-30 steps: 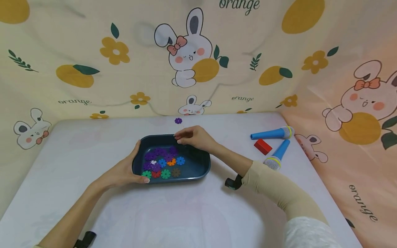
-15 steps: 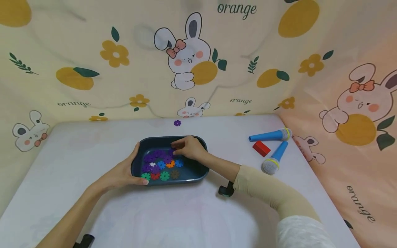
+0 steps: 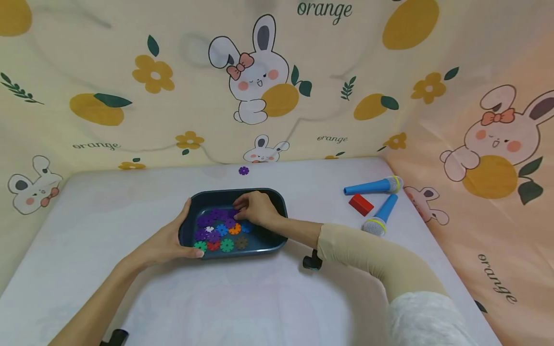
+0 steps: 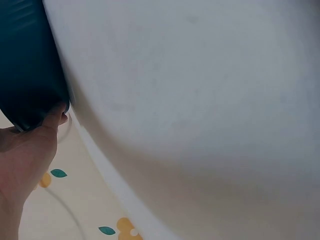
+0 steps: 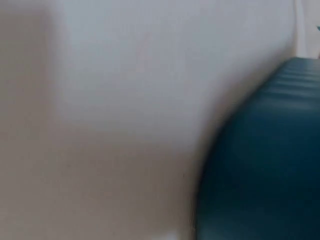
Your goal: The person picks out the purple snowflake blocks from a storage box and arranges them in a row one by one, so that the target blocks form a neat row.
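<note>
My left hand (image 3: 166, 239) grips the left end of a dark blue tray (image 3: 259, 251), its thumb along the near rim. In the left wrist view, the left hand (image 4: 30, 155) holds the tray's corner (image 4: 30, 65). Inside the tray lie several flower-shaped plastic discs: a purple cluster (image 3: 207, 220) with white, blue, orange disc (image 3: 235, 228), green disc (image 3: 227, 245), red and brown ones. My right hand (image 3: 257, 210) reaches into the tray, bent fingertips right at a purple disc on the cluster's right side; I cannot tell whether they pinch it. The right wrist view shows only the tray's outer wall (image 5: 265, 165).
A single purple disc (image 3: 244, 170) lies near the table's back edge. Two blue toy microphones, one at the back (image 3: 372, 186) and one nearer (image 3: 383, 215), lie at the right with a red block (image 3: 361, 205) between them. A printed cloth (image 3: 182, 72) hangs behind the white table (image 3: 242, 298).
My right hand has moved from the tray's far rim down into the tray, to the purple discs. My left hand keeps its grip on the tray. The head view has shifted slightly.
</note>
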Motion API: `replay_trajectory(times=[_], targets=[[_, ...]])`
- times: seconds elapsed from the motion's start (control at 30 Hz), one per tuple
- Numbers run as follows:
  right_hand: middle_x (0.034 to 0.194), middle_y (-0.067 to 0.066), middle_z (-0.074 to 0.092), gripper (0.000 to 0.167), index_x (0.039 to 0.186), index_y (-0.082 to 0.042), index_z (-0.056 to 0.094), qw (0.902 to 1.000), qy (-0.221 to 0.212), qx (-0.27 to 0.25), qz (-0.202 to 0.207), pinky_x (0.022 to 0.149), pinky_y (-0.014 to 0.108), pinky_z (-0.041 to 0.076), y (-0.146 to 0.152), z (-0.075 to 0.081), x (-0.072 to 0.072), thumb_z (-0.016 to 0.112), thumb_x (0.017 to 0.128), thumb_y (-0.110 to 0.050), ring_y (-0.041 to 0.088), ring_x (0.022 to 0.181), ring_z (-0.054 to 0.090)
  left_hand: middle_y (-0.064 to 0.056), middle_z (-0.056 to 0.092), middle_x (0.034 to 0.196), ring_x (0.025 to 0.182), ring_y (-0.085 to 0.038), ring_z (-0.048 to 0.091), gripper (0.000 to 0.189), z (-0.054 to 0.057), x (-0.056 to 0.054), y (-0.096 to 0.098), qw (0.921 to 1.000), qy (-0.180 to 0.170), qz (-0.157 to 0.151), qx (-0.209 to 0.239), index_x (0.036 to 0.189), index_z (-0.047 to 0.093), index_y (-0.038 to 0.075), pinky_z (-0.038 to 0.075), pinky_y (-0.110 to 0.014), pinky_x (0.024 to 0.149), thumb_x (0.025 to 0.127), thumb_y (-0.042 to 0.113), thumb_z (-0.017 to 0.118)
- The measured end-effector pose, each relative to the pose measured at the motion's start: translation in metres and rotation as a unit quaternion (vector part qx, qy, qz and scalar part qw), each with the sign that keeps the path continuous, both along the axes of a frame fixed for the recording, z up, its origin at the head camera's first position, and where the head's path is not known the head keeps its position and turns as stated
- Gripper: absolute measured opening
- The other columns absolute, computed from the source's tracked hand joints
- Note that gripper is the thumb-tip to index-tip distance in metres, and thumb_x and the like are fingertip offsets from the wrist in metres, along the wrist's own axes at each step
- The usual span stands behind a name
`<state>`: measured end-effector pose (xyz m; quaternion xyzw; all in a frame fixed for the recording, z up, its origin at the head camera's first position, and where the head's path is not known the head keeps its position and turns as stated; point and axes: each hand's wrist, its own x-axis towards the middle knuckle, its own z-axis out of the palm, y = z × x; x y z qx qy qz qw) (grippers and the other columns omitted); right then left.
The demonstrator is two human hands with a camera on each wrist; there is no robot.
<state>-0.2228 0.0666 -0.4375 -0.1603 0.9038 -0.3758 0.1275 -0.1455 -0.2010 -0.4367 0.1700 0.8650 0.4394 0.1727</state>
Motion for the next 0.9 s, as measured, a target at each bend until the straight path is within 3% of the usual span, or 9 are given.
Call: replay_trajectory(times=[0.5, 0.73, 0.9], targets=[[0.093, -0.001, 0.073, 0.022, 0.103, -0.011, 0.077, 0.9969, 0.047, 0.034, 0.053, 0.075, 0.017, 0.051, -0.0084, -0.0048, 0.0092, 0.083, 0.082, -0.016, 0.006, 0.083, 0.064, -0.029, 0.001, 0.162, 0.143, -0.056, 0.013, 0.136, 0.0059, 0.0009, 0.0006, 1.0000, -0.003, -0.003, -0.006, 0.158, -0.015, 0.015, 0.021, -0.071, 0.108, 0.073, 0.033, 0.089], [0.089, -0.004, 0.072, 0.017, 0.097, -0.014, 0.078, 0.9954, 0.057, 0.027, 0.072, 0.073, 0.017, 0.051, -0.0097, -0.0059, 0.0066, 0.083, 0.081, -0.015, 0.005, 0.080, 0.061, -0.027, 0.000, 0.162, 0.144, -0.054, 0.011, 0.133, 0.0042, 0.0010, -0.0005, 0.9999, -0.011, 0.003, -0.005, 0.158, -0.016, 0.018, 0.019, -0.070, 0.110, 0.075, 0.034, 0.088], [0.084, -0.007, 0.071, 0.008, 0.093, -0.015, 0.078, 0.9972, 0.032, -0.010, 0.066, 0.067, 0.018, 0.050, -0.0057, -0.0037, 0.0036, 0.079, 0.086, -0.012, 0.006, 0.074, 0.060, -0.029, 0.003, 0.162, 0.143, -0.055, 0.014, 0.132, 0.0022, 0.0011, -0.0002, 0.9999, -0.008, 0.000, -0.006, 0.158, -0.015, 0.015, 0.019, -0.070, 0.109, 0.076, 0.034, 0.087]])
